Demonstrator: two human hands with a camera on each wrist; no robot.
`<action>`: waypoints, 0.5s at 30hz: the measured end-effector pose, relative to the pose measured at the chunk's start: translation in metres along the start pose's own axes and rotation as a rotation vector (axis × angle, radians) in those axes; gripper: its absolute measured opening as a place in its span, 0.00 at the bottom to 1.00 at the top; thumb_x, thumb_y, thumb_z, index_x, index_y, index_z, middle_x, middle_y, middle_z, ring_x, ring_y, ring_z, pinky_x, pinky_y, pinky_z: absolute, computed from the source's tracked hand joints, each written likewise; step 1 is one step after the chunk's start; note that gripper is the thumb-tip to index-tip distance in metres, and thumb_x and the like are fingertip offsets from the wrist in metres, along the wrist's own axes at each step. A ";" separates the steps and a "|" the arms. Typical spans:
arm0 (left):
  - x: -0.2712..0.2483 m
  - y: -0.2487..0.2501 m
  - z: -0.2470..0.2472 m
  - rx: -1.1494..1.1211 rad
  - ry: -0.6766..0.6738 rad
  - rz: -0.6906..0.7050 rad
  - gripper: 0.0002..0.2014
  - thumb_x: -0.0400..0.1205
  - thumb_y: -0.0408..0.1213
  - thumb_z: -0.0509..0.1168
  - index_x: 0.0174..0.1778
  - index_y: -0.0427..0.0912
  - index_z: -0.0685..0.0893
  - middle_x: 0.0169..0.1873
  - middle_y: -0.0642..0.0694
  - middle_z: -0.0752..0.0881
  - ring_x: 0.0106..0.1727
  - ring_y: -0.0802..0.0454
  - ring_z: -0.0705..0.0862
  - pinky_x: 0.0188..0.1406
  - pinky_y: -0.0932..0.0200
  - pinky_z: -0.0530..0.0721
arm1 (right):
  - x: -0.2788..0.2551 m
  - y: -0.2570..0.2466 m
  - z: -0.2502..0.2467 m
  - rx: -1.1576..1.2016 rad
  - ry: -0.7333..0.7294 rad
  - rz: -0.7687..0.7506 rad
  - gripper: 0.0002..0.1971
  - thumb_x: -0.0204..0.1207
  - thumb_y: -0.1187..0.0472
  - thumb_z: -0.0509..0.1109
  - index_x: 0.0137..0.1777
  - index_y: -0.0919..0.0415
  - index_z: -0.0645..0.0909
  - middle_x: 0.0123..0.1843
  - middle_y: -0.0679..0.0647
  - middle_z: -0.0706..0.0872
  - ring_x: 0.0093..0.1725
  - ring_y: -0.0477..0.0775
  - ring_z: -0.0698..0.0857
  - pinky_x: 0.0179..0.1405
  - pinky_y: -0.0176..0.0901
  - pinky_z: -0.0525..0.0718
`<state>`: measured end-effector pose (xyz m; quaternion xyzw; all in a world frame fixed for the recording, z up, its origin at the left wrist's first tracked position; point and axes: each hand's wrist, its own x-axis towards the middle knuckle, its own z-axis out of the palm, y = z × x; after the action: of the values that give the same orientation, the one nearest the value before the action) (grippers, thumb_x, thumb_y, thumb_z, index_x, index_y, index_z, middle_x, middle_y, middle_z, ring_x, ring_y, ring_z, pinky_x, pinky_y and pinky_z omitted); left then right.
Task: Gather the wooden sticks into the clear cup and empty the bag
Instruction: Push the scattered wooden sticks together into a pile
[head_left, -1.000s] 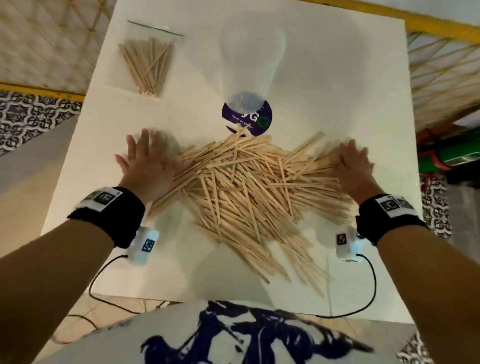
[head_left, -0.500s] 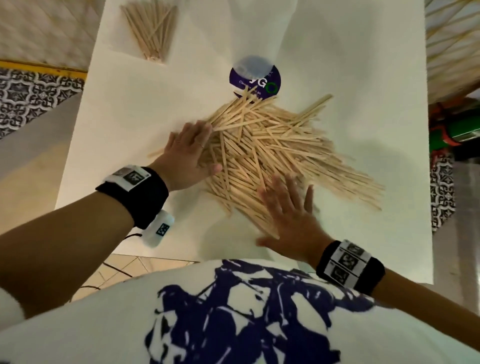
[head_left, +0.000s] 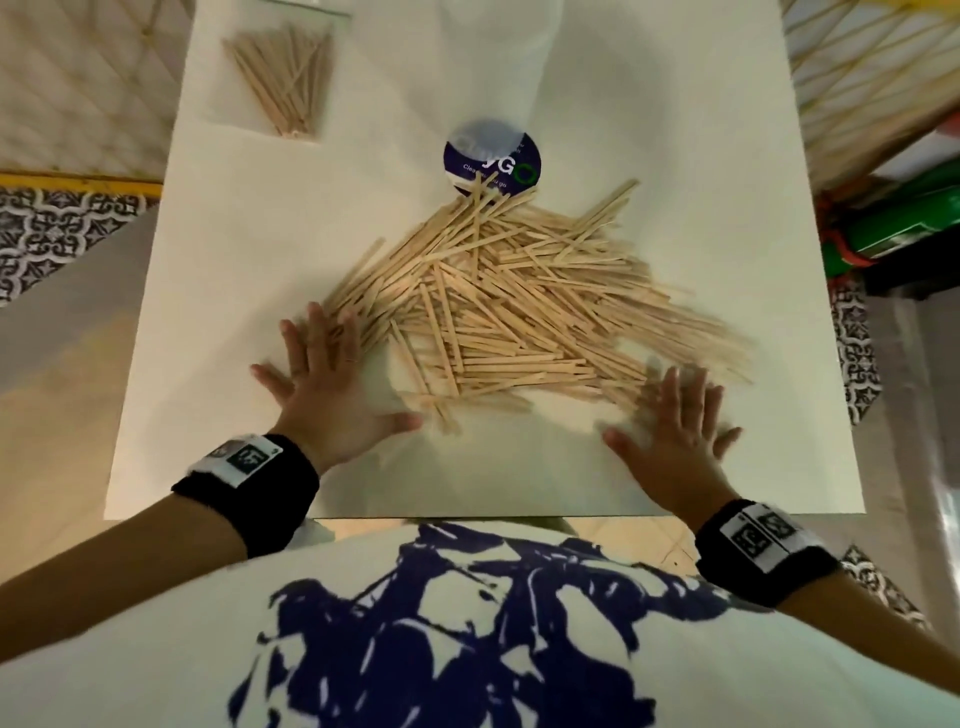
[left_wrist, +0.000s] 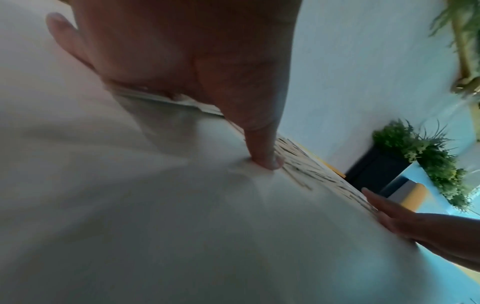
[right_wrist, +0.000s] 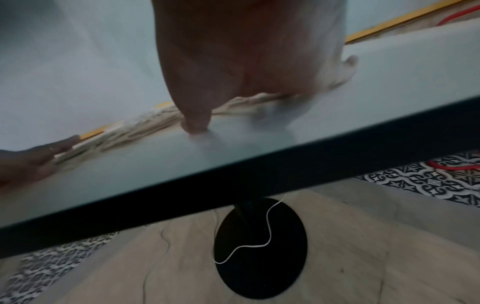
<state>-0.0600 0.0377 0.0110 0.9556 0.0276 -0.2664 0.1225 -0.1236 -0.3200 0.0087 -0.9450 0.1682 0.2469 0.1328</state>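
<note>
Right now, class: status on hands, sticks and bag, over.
Left hand and right hand flat, flanking stick pile. Clear cup empty. Bag still full. Nothing blocking.

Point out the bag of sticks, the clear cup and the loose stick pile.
bag of sticks (head_left: 283, 88), head view, middle of the bag
clear cup (head_left: 492, 163), head view, its purple base
loose stick pile (head_left: 514, 306), head view, heap's centre

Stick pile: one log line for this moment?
stick pile: loose on table | left hand: flat at edge | right hand: flat at edge | bag: unemptied
</note>
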 end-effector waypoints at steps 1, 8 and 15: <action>0.002 0.004 0.000 -0.007 0.011 0.024 0.68 0.53 0.85 0.55 0.79 0.54 0.26 0.79 0.43 0.23 0.78 0.37 0.21 0.71 0.21 0.31 | 0.008 -0.005 0.001 0.000 0.011 -0.018 0.54 0.65 0.20 0.48 0.81 0.47 0.26 0.83 0.53 0.24 0.81 0.60 0.24 0.76 0.79 0.33; 0.037 0.045 -0.011 0.035 0.044 0.198 0.66 0.56 0.82 0.59 0.81 0.55 0.30 0.81 0.43 0.29 0.80 0.36 0.25 0.68 0.23 0.27 | 0.058 -0.062 -0.018 -0.012 0.084 -0.219 0.49 0.75 0.38 0.65 0.84 0.51 0.36 0.86 0.61 0.35 0.84 0.69 0.36 0.79 0.72 0.41; 0.079 0.045 -0.056 -0.077 0.120 -0.024 0.56 0.70 0.75 0.57 0.83 0.46 0.38 0.84 0.37 0.42 0.83 0.33 0.39 0.76 0.27 0.38 | 0.148 -0.078 -0.116 -0.158 0.146 -0.407 0.39 0.71 0.46 0.65 0.82 0.55 0.60 0.85 0.60 0.57 0.84 0.66 0.55 0.82 0.62 0.57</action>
<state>0.0417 0.0069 0.0266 0.9641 0.0565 -0.2089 0.1541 0.0762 -0.3249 0.0438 -0.9823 -0.0366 0.1583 0.0931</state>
